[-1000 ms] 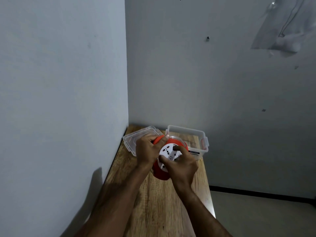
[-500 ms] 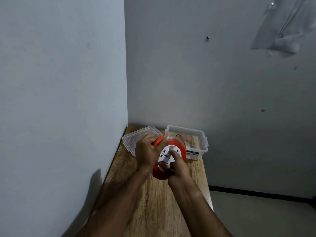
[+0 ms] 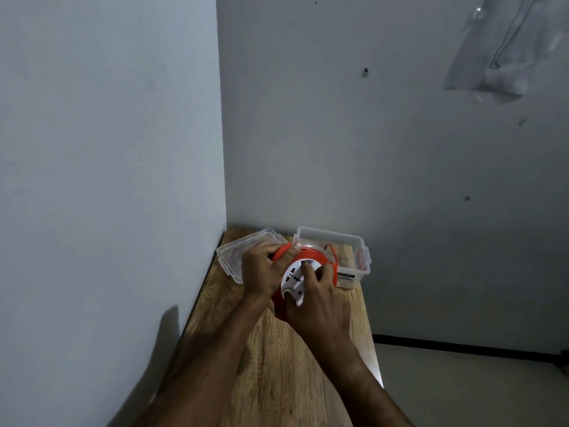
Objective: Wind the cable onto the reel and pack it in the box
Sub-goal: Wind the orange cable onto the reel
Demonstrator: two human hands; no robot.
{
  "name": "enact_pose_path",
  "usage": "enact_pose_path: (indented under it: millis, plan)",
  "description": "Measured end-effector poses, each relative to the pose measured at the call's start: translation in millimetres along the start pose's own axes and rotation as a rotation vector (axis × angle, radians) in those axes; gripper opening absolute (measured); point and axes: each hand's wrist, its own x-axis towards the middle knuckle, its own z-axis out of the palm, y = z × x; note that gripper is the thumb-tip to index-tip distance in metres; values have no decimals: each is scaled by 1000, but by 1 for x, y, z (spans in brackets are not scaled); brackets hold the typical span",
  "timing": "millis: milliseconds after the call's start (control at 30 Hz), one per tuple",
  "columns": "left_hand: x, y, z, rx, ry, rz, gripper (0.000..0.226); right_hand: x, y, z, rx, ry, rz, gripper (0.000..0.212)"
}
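Wood table (image 3: pixel 277 365): bare, nearest.
Right hand (image 3: pixel 320 303): fingers curled on reel (image 3: pixel 311 257) face, nearer.
Left hand (image 3: pixel 261 272): clamps reel rim.
Cable (image 3: pixel 332 252): loose loop beyond the fingers.
Box (image 3: pixel 354 272): open, behind.

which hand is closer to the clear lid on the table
Left. The left hand grips the orange reel right beside the lid, overlapping its near edge in view. The right hand is on the reel's white face, farther off.
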Motion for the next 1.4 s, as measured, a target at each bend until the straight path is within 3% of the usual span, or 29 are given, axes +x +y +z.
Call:
enact_pose_path:
  millis: [300,533,633,800,867,933,1033,1100,1167,1233,1300,1400]
  plan:
    - [2,-5,-5,-12,2,37,27,6,4,7,271,97,32,65]
    - [1,-1,-6,-11,54,56,29,7,-8,6,579,217,324,56]
    - [0,1,-4,-2,63,87,33,13,-16,9,693,192,588,57]
    - [-4,-1,0,66,69,148,44,20,-23,9,1177,97,1101,46]
    - [-7,-1,2,82,69,180,47,26,-27,2,1456,23,1329,67]
    - [-8,-1,1,85,61,201,44,29,-29,-3,1667,-47,1421,81]
    - [-3,-3,-3,79,54,145,34,30,-24,-8,1715,-166,1329,76]
    - [-1,-3,-5,36,75,55,32,25,-18,-6,1599,-201,1198,56]
    - [0,-3,-6,-19,109,-47,34,14,-12,0,1256,-76,958,33]
    - [2,-2,-6,-46,118,-93,36,-1,-9,4,793,127,588,27]
    - [5,-2,-6,-38,95,-77,37,-10,-6,7,439,284,250,31]
    - [5,3,-5,-5,66,-82,30,-4,-3,14,147,324,3,51]
